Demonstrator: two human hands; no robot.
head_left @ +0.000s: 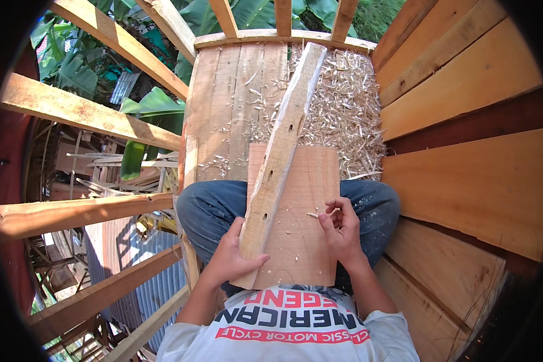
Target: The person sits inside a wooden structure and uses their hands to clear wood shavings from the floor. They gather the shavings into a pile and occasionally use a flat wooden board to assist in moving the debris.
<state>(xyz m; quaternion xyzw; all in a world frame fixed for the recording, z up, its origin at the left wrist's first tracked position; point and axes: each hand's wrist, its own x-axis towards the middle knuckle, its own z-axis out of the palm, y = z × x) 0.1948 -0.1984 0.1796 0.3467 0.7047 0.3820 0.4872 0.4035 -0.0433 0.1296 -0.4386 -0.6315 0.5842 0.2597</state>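
Clasping the holed beam (279,155) by its near end, my left hand (228,259) flanks the board (311,181) at left, my right hand (343,234) pinching a sliver (311,215) over the board's right.

A sunlit plank floor (222,99) holds shavings (351,108); wooden rails (90,214) line the left; boards (470,190) wall the right.
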